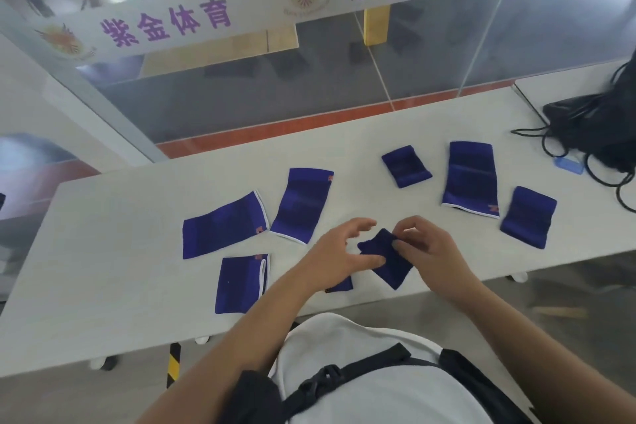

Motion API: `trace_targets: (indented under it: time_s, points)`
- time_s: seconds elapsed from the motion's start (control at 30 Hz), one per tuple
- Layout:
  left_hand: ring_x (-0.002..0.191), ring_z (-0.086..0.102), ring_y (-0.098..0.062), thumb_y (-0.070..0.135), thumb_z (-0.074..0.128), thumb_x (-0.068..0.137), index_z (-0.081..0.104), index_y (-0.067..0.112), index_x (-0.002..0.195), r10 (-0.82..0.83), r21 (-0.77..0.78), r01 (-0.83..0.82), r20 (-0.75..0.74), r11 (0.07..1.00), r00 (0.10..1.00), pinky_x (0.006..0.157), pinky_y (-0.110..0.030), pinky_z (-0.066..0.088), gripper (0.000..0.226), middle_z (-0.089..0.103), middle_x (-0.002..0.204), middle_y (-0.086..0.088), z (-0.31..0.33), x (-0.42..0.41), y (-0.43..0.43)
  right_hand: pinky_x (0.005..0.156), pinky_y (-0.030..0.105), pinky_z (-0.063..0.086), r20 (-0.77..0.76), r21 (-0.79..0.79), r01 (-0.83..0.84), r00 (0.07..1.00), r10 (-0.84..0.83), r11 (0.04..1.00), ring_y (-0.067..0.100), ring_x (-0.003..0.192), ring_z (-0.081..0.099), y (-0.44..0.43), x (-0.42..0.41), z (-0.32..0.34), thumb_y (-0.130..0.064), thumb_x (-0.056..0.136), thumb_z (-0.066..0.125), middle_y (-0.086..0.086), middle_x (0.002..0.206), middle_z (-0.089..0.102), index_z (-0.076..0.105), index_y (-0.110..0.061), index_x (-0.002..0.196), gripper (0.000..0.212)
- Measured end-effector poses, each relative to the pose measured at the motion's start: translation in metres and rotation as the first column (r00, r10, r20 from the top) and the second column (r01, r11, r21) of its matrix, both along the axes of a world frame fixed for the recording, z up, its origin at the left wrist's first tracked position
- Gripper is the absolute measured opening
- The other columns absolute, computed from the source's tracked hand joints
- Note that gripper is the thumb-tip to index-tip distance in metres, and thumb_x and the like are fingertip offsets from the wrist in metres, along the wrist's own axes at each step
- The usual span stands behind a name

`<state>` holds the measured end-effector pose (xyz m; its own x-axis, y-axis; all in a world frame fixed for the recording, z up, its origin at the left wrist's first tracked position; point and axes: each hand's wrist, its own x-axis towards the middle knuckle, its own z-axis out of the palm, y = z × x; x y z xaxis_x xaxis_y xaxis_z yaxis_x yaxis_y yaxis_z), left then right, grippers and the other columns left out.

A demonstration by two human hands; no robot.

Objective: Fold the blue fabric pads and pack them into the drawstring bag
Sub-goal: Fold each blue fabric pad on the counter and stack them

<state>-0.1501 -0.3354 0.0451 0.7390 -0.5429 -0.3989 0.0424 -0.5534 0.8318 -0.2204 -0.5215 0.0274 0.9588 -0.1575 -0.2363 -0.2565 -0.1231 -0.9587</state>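
Several blue fabric pads lie spread over the white table (103,251). At the near edge a small blue pad (382,256) sits between my hands. My right hand (426,248) pinches its right edge with thumb and fingers. My left hand (339,253) holds its left corner with the thumb, the other fingers curved above. Another pad (340,286) peeks out under my left wrist. Larger pads lie to the left (223,225) (303,205) (241,282) and to the right (469,179) (528,217), with a small pad (406,166) behind. The black drawstring bag (599,127) lies at the far right.
A small light-blue object (569,163) lies among the bag's black cords (550,144). A glass partition with purple lettering (309,45) stands just behind the table's far edge. The table's near edge runs close to my body.
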Motion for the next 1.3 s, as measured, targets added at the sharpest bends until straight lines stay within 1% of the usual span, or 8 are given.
trace_targets:
  time_s: [0.1, 0.23, 0.37, 0.53, 0.8, 1.0, 1.17, 1.3]
  points:
    - [0.101, 0.066, 0.0, 0.023, 0.079, 0.084, 0.069, 0.024, 0.115, 0.076, -0.072, -0.081, -0.074, 0.994, 0.994, 0.094, -0.025, 0.052, 0.033, 0.072, 0.105, 0.016, 0.007, -0.002, 0.004, 0.066, 0.03, 0.056, -0.005, 0.15, 0.003, 1.0, -0.002, 0.989, 0.02, 0.074, 0.069, 0.001, -0.002, 0.014, 0.006, 0.093, 0.059, 0.016, 0.088, 0.075, 0.06, -0.005, 0.097, 0.012]
    - [0.091, 0.071, -0.008, 0.016, 0.079, 0.083, 0.071, 0.015, 0.11, 0.134, -0.147, -0.155, -0.145, 0.977, 0.98, 0.088, -0.03, 0.058, 0.028, 0.076, 0.104, 0.003, 0.012, 0.0, 0.009, 0.065, 0.029, 0.058, -0.035, 0.272, 0.036, 0.999, -0.028, 0.962, 0.02, 0.074, 0.071, 0.008, 0.001, 0.024, 0.006, 0.095, 0.056, 0.013, 0.089, 0.076, 0.06, -0.006, 0.1, 0.014]
    - [0.096, 0.073, -0.021, 0.009, 0.078, 0.084, 0.067, 0.009, 0.113, 0.19, -0.229, -0.245, -0.239, 0.942, 0.952, 0.082, -0.033, 0.061, 0.031, 0.074, 0.109, -0.01, 0.016, 0.004, 0.016, 0.068, 0.034, 0.06, -0.071, 0.349, 0.067, 0.996, -0.046, 0.935, 0.023, 0.079, 0.073, 0.015, 0.006, 0.028, 0.001, 0.094, 0.059, 0.012, 0.091, 0.077, 0.063, -0.011, 0.107, 0.018]
    - [0.099, 0.074, -0.024, 0.012, 0.077, 0.085, 0.064, 0.012, 0.117, 0.298, -0.266, -0.372, -0.28, 0.889, 0.913, 0.085, -0.037, 0.061, 0.034, 0.074, 0.112, -0.008, 0.012, 0.005, 0.027, 0.064, 0.034, 0.062, -0.127, 0.245, 0.023, 0.992, 0.009, 0.969, 0.031, 0.085, 0.075, 0.021, 0.014, 0.026, 0.004, 0.086, 0.069, 0.015, 0.095, 0.075, 0.065, -0.015, 0.104, 0.026]
    - [0.093, 0.074, -0.021, 0.005, 0.071, 0.089, 0.062, 0.006, 0.117, 0.482, -0.257, -0.661, -0.51, 0.705, 0.712, 0.08, -0.031, 0.06, 0.029, 0.074, 0.103, -0.01, -0.014, -0.01, 0.039, 0.066, 0.044, 0.063, -0.186, 0.306, 0.132, 0.98, -0.076, 0.943, 0.038, 0.087, 0.073, 0.052, 0.005, 0.004, 0.012, 0.085, 0.066, 0.02, 0.106, 0.065, 0.047, -0.005, 0.109, 0.036]
    - [0.092, 0.071, -0.022, 0.0, 0.068, 0.09, 0.06, 0.013, 0.12, 0.489, -0.188, -0.645, -0.507, 0.741, 0.71, 0.073, -0.04, 0.063, 0.034, 0.071, 0.103, -0.007, -0.031, -0.017, 0.054, 0.069, 0.038, 0.063, -0.219, 0.17, 0.075, 0.975, -0.037, 0.983, 0.031, 0.092, 0.071, 0.07, -0.001, -0.02, 0.006, 0.088, 0.066, 0.009, 0.113, 0.064, 0.06, -0.013, 0.101, 0.024]
    - [0.096, 0.07, -0.024, 0.0, 0.064, 0.093, 0.056, 0.009, 0.112, 0.47, -0.096, -0.559, -0.435, 0.824, 0.768, 0.068, -0.032, 0.062, 0.023, 0.07, 0.105, -0.007, -0.054, -0.019, 0.066, 0.078, 0.049, 0.062, -0.308, -0.032, 0.038, 0.95, -0.046, 0.999, 0.031, 0.088, 0.071, 0.082, 0.0, -0.048, 0.006, 0.086, 0.066, 0.005, 0.105, 0.069, 0.069, -0.02, 0.096, 0.028]
    - [0.102, 0.069, -0.028, -0.004, 0.066, 0.09, 0.063, 0.014, 0.1, 0.43, -0.054, -0.486, -0.388, 0.872, 0.815, 0.074, -0.029, 0.062, 0.021, 0.067, 0.11, -0.006, -0.076, -0.017, 0.075, 0.072, 0.04, 0.062, -0.346, -0.194, 0.03, 0.933, -0.097, 0.981, 0.023, 0.084, 0.068, 0.099, 0.003, -0.059, 0.007, 0.085, 0.062, 0.003, 0.103, 0.067, 0.067, -0.025, 0.092, 0.032]
